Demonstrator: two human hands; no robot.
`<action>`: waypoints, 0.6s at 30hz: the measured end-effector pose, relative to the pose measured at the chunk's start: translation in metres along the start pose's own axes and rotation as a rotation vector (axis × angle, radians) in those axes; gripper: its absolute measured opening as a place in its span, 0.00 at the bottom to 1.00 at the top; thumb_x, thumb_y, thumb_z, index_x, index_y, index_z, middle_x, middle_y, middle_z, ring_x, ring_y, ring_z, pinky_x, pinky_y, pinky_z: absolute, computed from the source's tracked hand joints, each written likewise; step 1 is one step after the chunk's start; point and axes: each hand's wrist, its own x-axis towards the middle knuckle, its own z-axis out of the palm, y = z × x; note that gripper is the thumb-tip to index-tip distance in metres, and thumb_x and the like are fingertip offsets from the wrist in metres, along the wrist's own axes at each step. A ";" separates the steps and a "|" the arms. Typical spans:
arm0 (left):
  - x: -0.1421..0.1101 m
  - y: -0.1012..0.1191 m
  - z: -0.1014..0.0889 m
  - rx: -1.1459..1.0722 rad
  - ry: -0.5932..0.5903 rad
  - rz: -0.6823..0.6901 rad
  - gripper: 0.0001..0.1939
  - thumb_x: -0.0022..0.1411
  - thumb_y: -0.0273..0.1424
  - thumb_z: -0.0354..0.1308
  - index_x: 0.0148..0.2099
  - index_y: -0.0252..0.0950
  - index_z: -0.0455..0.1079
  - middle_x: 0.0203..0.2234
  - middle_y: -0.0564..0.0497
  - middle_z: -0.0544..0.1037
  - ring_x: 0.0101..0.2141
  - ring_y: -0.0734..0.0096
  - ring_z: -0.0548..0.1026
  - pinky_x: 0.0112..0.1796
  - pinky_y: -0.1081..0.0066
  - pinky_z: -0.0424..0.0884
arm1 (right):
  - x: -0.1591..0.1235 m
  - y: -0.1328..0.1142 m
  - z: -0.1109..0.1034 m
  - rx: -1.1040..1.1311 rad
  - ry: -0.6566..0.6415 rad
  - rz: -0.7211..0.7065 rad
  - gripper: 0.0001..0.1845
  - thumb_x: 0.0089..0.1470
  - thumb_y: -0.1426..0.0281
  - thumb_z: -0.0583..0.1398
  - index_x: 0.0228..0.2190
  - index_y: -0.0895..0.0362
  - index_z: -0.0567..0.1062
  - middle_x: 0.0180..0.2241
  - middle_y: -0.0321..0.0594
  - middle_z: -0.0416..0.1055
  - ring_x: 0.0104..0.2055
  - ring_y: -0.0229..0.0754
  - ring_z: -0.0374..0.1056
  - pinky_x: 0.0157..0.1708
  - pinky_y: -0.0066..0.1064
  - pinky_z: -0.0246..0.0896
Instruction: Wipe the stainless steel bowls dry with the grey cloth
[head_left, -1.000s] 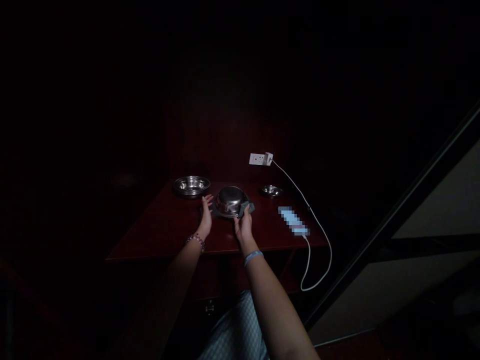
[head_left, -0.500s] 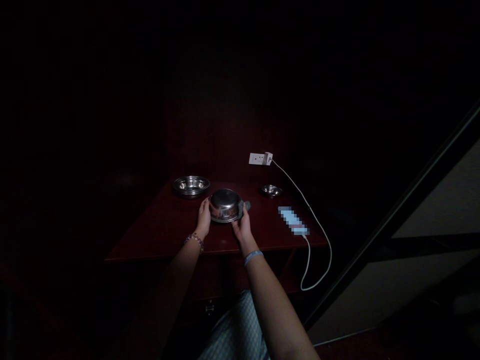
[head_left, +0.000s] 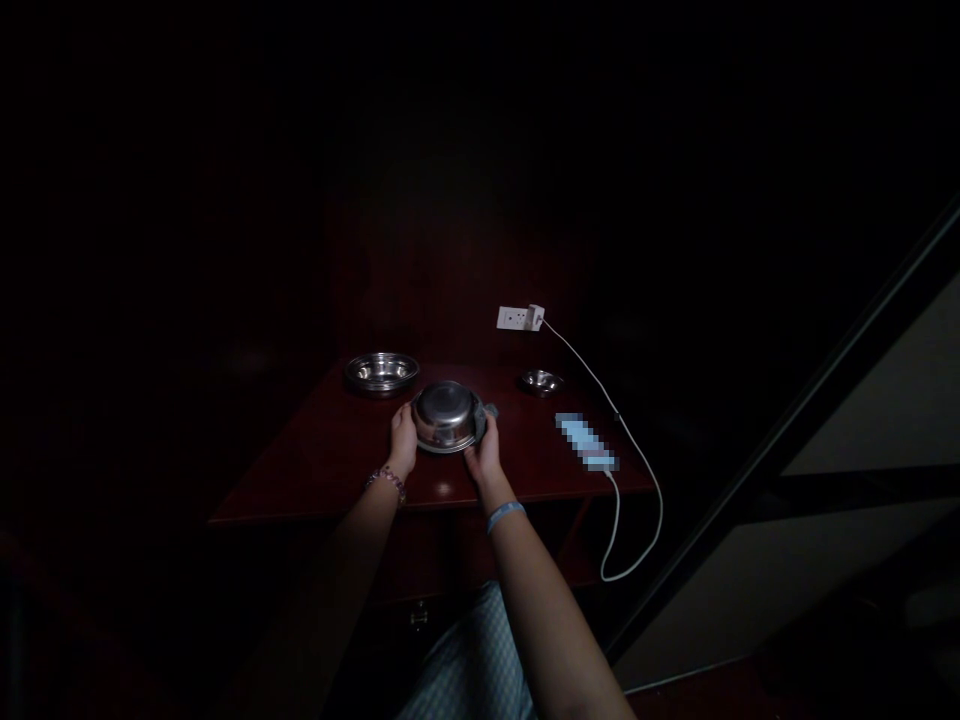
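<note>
Between my hands is a shiny metal bowl (head_left: 447, 412), turned bottom up over the dark red desk (head_left: 300, 465). My left hand (head_left: 403, 440) grips its left rim, fingers closed along the edge. On the opposite side my right hand (head_left: 486, 448) is closed on the bowl's rim with a grey cloth (head_left: 481, 420) pressed against the wall. Most of the cloth is hidden by the fingers. Behind the bowl to the left sits a stack of metal bowls (head_left: 382, 372). A small metal bowl (head_left: 541, 382) stands upright at the back right.
A phone (head_left: 585, 441), its screen blurred out, lies at the desk's right side. Its white cable (head_left: 661, 500) loops past the desk edge and up to a charger (head_left: 535, 317) in the wall socket (head_left: 511, 318). The surroundings are very dark.
The bowl has shifted slightly left and toward me, and it is tilted a little differently. Both hands keep their hold, the left moving with it. The other things stay put.
</note>
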 end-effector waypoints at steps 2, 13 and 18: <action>0.000 0.000 0.000 0.012 0.003 0.008 0.18 0.62 0.45 0.54 0.37 0.35 0.72 0.40 0.41 0.80 0.47 0.58 0.77 0.54 0.57 0.68 | 0.000 0.000 0.001 0.035 0.016 0.079 0.13 0.58 0.61 0.53 0.33 0.55 0.75 0.35 0.38 0.80 0.42 0.42 0.76 0.51 0.38 0.72; 0.003 -0.002 -0.001 -0.038 0.042 -0.015 0.24 0.54 0.51 0.60 0.33 0.32 0.73 0.29 0.48 0.79 0.34 0.66 0.74 0.41 0.66 0.70 | 0.009 0.014 -0.007 0.008 0.186 -0.156 0.15 0.55 0.57 0.56 0.37 0.54 0.73 0.34 0.32 0.78 0.40 0.38 0.74 0.48 0.33 0.69; 0.001 -0.002 -0.001 -0.016 0.046 -0.007 0.23 0.55 0.51 0.60 0.32 0.32 0.73 0.28 0.48 0.78 0.32 0.66 0.74 0.39 0.66 0.70 | 0.010 0.010 -0.013 -0.034 0.407 -0.285 0.20 0.56 0.57 0.54 0.45 0.55 0.71 0.45 0.38 0.77 0.47 0.39 0.72 0.54 0.36 0.65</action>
